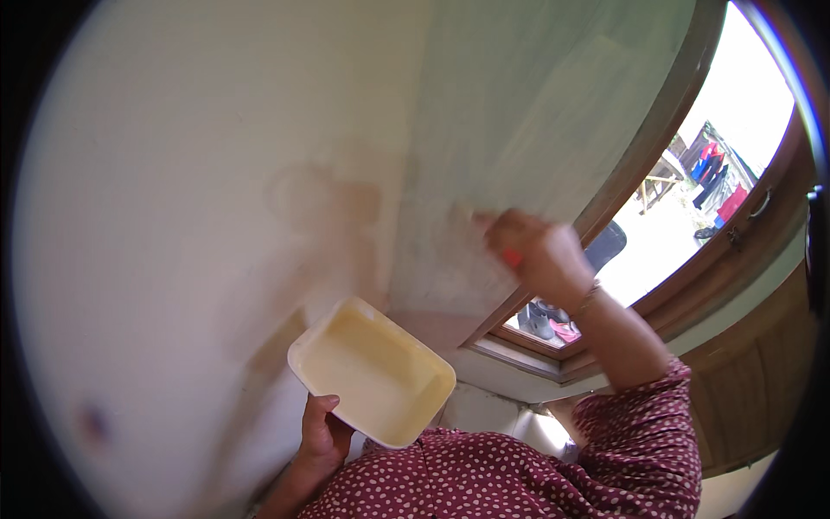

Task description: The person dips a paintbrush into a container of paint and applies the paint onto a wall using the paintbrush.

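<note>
My left hand [324,432] grips the lower left rim of a pale yellow rectangular plastic tub [406,337], thumb over the edge. The tub is tilted toward me. A pale layer covers its bottom, but I cannot tell whether it is liquid. Raised at the right, my right hand [536,251] is close to the greyish-green stretch of wall [519,112]. Its fingers are curled and smeared by motion. A small red-orange patch [512,258] shows at the fingers; what it belongs to is hidden.
A cream wall [216,156] fills the left, with shadows on it. To the right, a brown wooden door frame [640,156] borders a bright opening. Through it show shoes [536,322], a dark rounded panel [607,246] and hanging clothes [711,169]. Brown cloth [752,381] hangs lower right.
</note>
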A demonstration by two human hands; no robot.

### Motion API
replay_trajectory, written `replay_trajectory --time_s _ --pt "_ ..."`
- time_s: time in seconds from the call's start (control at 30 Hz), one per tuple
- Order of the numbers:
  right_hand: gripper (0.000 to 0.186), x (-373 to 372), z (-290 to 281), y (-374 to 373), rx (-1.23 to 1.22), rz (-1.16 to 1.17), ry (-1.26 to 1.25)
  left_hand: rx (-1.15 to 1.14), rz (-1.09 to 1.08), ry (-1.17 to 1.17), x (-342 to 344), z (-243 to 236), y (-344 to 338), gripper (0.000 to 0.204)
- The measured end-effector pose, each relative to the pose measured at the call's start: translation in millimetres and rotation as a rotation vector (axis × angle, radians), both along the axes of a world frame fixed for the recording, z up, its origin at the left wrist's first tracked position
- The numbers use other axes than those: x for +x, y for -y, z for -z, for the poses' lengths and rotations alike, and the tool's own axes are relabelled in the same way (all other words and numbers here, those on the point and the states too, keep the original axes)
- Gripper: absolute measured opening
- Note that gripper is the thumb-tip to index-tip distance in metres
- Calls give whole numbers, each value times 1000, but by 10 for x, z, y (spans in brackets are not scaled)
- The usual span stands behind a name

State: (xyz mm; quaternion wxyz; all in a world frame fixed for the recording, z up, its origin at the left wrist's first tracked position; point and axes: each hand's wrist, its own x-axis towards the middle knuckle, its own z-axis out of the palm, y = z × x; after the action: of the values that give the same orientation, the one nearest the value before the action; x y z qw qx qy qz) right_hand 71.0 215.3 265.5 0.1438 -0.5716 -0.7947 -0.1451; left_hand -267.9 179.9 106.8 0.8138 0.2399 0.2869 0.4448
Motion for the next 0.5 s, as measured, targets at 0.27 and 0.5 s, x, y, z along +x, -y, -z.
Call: replay_trajectory --time_s 0.27,0.5 --pt "15 -223 -1454 79 826 101 383 25 45 26 -22 11 -7 76" --pt "28 -342 472 -129 277 6 743 -36 11 19 -48 70 14 73"
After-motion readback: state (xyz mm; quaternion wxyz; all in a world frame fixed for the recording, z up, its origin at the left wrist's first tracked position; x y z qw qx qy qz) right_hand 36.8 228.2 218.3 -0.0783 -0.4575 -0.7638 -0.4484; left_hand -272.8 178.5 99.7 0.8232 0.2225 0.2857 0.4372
